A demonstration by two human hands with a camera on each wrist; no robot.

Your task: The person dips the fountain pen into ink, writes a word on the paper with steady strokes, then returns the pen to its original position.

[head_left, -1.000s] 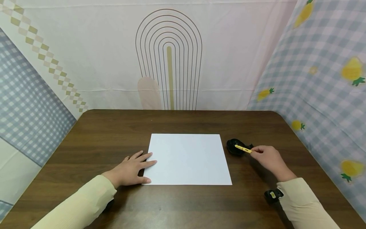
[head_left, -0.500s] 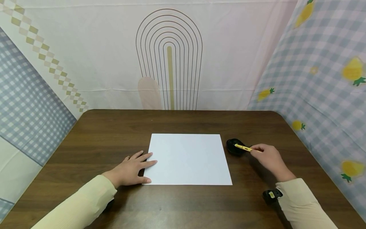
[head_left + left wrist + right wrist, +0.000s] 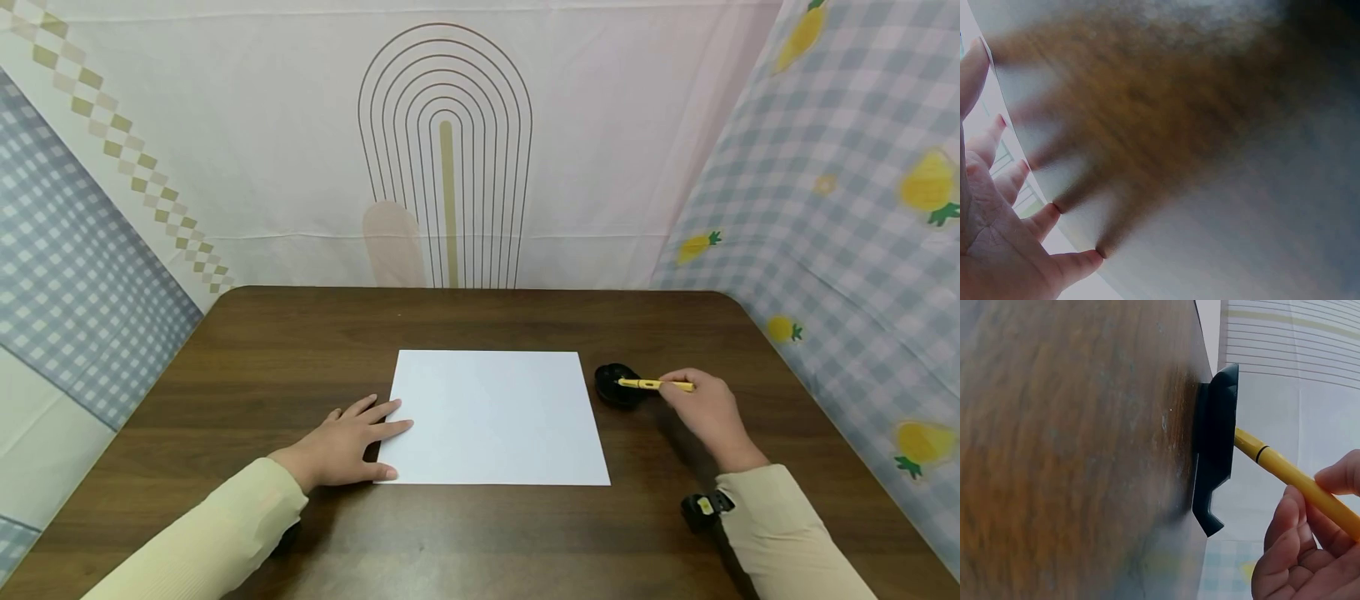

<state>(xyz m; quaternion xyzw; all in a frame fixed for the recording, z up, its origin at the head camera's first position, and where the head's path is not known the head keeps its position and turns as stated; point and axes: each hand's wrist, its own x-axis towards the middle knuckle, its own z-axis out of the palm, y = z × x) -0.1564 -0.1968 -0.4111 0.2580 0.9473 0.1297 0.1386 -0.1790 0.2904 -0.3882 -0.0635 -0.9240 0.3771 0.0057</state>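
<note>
A sheet of white paper [image 3: 491, 417] lies on the table. My left hand [image 3: 337, 446] rests at its left edge with spread fingers, the fingertips touching paper or table in the left wrist view. To the right of the sheet sits a small black dish [image 3: 609, 388] with a short projecting part. My right hand [image 3: 701, 417] pinches a yellow pen-like stick [image 3: 1291, 474] with a dark ring near its front, between thumb and fingers. That stick points at the dish; in the right wrist view its front end meets the dish's rim, and its tip is hidden.
The brown wooden table [image 3: 450, 533] has rounded far corners. Behind it hangs a pale cloth [image 3: 300, 150] with arch lines. A blue checked cloth [image 3: 847, 250] with yellow fruit prints hangs on the right. A black device [image 3: 703, 510] is worn at my right wrist.
My right hand has shifted slightly up and left, and the yellow stick has swung to lie nearly level in the head view, its front end staying at the dish. My left hand stays still.
</note>
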